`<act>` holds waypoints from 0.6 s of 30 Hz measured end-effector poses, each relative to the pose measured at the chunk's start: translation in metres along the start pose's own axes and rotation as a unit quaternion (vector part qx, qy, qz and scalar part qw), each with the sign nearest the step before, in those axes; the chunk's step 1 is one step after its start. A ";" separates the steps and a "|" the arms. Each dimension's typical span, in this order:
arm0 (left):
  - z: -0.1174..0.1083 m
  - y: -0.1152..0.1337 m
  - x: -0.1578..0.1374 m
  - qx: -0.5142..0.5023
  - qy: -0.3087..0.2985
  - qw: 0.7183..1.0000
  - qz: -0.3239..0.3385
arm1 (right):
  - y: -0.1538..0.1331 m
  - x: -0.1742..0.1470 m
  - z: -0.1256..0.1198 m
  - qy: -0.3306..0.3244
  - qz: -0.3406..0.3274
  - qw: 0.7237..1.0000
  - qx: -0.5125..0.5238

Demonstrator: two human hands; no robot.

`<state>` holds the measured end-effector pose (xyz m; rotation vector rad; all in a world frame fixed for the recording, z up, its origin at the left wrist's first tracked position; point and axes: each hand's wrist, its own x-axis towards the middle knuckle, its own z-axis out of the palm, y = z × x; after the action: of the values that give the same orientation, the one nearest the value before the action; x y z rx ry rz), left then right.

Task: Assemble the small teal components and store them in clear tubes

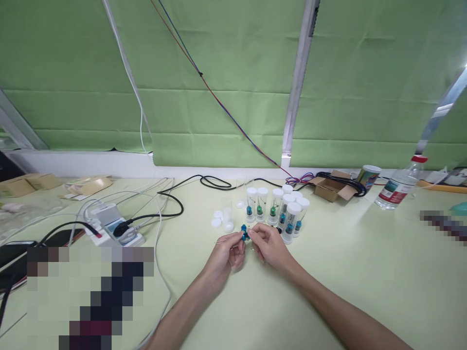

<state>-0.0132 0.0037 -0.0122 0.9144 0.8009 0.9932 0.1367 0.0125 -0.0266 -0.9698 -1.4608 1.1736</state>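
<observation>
A small shiny blue piece (244,235) is pinched between the fingertips of my two hands, just above the tabletop. My left hand (226,252) grips it from the left, with thin pale wires sticking out past the thumb. From the right, the thumb and fingers of my right hand (270,244) close on the same piece, and a thin bent wire shows below them. Its exact kind is too small to make out. Right behind my hands stand several clear tubes (261,206) with white caps, holding blue or green pieces on thin stems.
White caps (216,222) and a clear tube (227,210) are left of the filled tubes. A power strip (118,228) with cables lies left. An open cardboard box (331,188), a can (368,177) and a water bottle (400,184) stand at the back right.
</observation>
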 end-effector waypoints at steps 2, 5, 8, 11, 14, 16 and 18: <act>0.000 0.001 0.000 0.021 0.009 1.000 0.005 | -0.001 -0.001 0.002 0.003 -0.001 1.000 0.003; 0.000 0.003 -0.001 0.053 0.022 0.998 0.005 | 0.000 -0.001 0.003 -0.004 -0.017 1.000 0.007; 0.002 0.005 -0.003 0.068 0.041 0.997 0.002 | -0.002 -0.002 0.004 -0.027 -0.028 0.999 0.007; 0.003 0.007 -0.004 0.069 0.059 0.996 0.007 | -0.003 -0.002 0.004 -0.036 -0.016 0.999 0.018; 0.003 0.009 -0.004 0.068 0.071 0.995 0.034 | -0.003 -0.001 0.004 -0.035 0.009 0.999 0.033; 0.003 0.011 -0.004 0.080 0.078 0.992 0.064 | -0.003 -0.002 0.004 -0.041 0.021 0.998 0.041; 0.003 0.012 -0.004 0.101 0.082 0.987 0.094 | -0.004 -0.002 0.004 -0.053 0.027 0.997 0.047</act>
<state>-0.0156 0.0024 0.0002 1.1070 0.9799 1.1780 0.1335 0.0089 -0.0235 -0.8991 -1.4567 1.3384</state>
